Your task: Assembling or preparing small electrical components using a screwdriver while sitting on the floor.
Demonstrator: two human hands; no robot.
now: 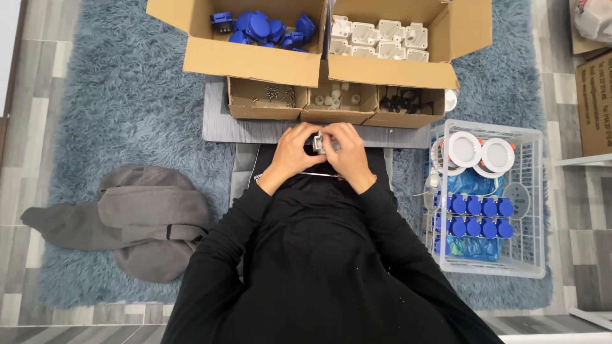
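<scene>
Both the left hand and right hand meet at the middle, fingers clenched on a small grey-white plastic part held close over the lap, within easy reach of the small open cardboard trays of screws just ahead.

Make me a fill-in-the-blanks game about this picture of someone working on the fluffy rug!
1. Both hands, the left hand and the right hand, hold one small ____ part between them.
2. The big cardboard box on the left holds parts coloured ____.
3. The white wire basket sits on the person's ____ side.
4. The grey garment lies on a fluffy ____ rug.

Missing words: white; blue; right; blue
</scene>
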